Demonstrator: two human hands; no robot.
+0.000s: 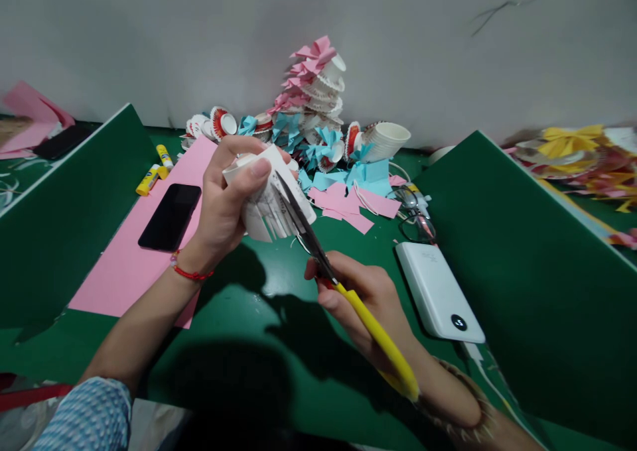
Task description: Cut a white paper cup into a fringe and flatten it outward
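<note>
My left hand (226, 199) is closed around a white paper cup (271, 195) held on its side above the green table (259, 318). The cup's wall is cut into several narrow strips that hang down. My right hand (365, 298) grips yellow-handled scissors (318, 255). Their dark blades reach up into the cup's cut rim. A red string bracelet sits on my left wrist.
A black phone (170, 216) lies on a pink paper sheet (132, 258). Two glue sticks (155, 170) lie left of it. A white power bank (438, 292) and glasses (415, 215) lie to the right. Cut cups and pink and blue paper pieces (311, 116) pile against the wall. Green dividers stand on both sides.
</note>
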